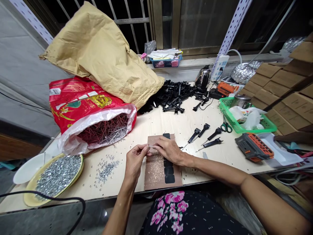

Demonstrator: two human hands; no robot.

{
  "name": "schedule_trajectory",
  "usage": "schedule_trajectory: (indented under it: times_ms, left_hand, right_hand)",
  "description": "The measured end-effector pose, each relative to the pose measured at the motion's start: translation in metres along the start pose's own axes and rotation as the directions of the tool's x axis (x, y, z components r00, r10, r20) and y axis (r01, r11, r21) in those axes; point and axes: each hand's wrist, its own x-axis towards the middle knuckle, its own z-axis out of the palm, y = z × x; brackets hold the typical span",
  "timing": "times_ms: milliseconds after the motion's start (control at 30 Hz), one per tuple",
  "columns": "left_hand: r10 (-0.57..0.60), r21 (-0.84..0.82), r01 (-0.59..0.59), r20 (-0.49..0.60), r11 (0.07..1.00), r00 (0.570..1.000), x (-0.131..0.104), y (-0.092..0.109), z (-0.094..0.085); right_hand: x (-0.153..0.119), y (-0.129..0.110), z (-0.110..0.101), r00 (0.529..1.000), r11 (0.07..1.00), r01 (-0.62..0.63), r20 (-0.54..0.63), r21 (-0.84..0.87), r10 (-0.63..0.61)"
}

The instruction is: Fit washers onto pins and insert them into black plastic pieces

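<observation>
Over a brown board [153,181], my left hand [134,160] and my right hand [170,150] meet fingertip to fingertip. Both are closed in a pinch on a thin metal rod [152,146], held roughly level; its ends are hidden by fingers. Pale specks lie scattered across the board. Down its right side runs a row of black pads [169,179], partly covered by my right hand. Loose shiny washers [106,171] are spread left of my left hand. Right of the board rest several black-handled pieces [212,142] with thin metal shafts.
A yellow bowl of washers [58,174] stands front left, below a red bag of rods [85,111]. Behind are a tan paper sack [105,52] and a pile of black parts [176,93]. Scissors [226,126], a green basket [266,128] and a battery pack [254,148] lie right.
</observation>
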Motion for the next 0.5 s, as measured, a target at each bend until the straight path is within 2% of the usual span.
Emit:
schedule_trajectory:
  times_ms: [100, 200, 300, 367, 433, 500]
  left_hand:
    - [-0.056, -0.003, 0.056, 0.045, 0.998, 0.997, -0.001, -0.003, 0.007]
    - [-0.089, -0.015, 0.090, 0.063, 0.996, 0.994, -0.002, -0.007, 0.013]
    - [-0.068, 0.010, 0.068, 0.036, 0.998, 0.997, -0.002, -0.013, 0.017]
    - [-0.050, 0.062, 0.051, -0.008, 0.997, 0.999, -0.003, -0.017, 0.021]
    - [-0.030, 0.140, 0.037, -0.053, 0.989, 0.998, -0.005, -0.021, 0.024]
    - [0.013, 0.227, 0.008, -0.089, 0.974, 0.996, -0.007, -0.025, 0.027]
  right_hand:
    - [-0.008, 0.012, -0.012, 1.000, 0.999, -0.014, -0.012, 0.046, 0.014]
    - [-0.013, 0.035, -0.027, 0.998, 0.998, -0.066, -0.023, -0.009, 0.066]
    - [-0.015, 0.062, -0.036, 0.995, 0.988, -0.096, -0.026, -0.118, 0.094]
    - [-0.020, 0.075, -0.035, 0.995, 0.976, -0.104, -0.025, -0.190, 0.101]
    - [-0.032, 0.079, -0.028, 0.998, 0.974, -0.053, 0.006, -0.222, 0.055]
    - [-0.048, 0.075, -0.020, 0.985, 0.970, 0.143, 0.122, -0.199, -0.120]
